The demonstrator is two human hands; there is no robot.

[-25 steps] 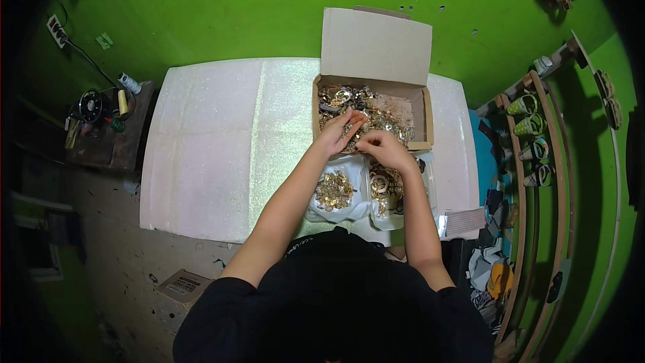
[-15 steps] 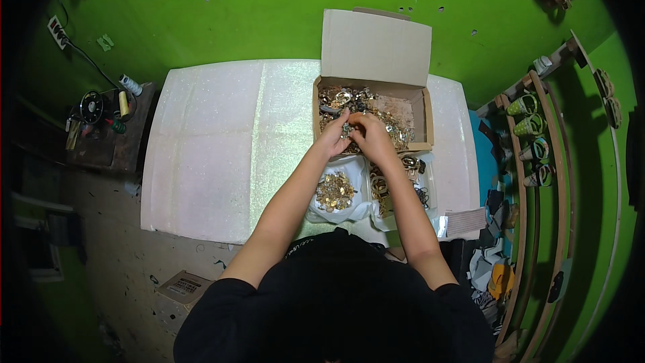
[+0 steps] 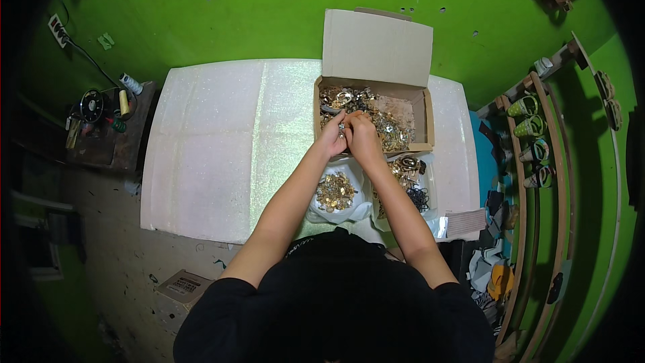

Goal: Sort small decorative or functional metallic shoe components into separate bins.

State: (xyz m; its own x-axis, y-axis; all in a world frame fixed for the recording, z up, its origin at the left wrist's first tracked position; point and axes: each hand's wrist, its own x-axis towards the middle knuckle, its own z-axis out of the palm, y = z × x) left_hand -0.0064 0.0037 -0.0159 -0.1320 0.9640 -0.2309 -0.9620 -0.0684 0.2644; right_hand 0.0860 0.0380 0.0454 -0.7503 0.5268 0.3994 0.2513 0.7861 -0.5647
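Both hands are over the near side of an open cardboard box (image 3: 329, 81) that holds a heap of gold and silver metal pieces (image 3: 393, 131). My left hand (image 3: 332, 139) is curled, palm turned inward, around some small shiny metal pieces. Close against it, my right hand (image 3: 363, 136) has its fingers bent and pressed together at the left fingers; what they pinch is hidden. Just below the box stands a white plastic-lined container (image 3: 325, 214) of small gold and silver pieces (image 3: 335, 191). Beside it, partly under my right forearm, a second container (image 3: 430, 181) holds buckle-like and dark pieces.
A shimmering white cover lies over the table (image 3: 208, 148). The box's lid (image 3: 376, 47) stands up near the green wall. At right a wooden rack (image 3: 557, 202) carries green sandals (image 3: 529, 126). A small table (image 3: 101, 151) with thread spools is at left; a carton (image 3: 183, 289) sits on the floor.
My right hand has shifted slightly left and turned, closing in on the left hand. Its forearm has moved left too, uncovering more of the second container. My left hand has barely moved.
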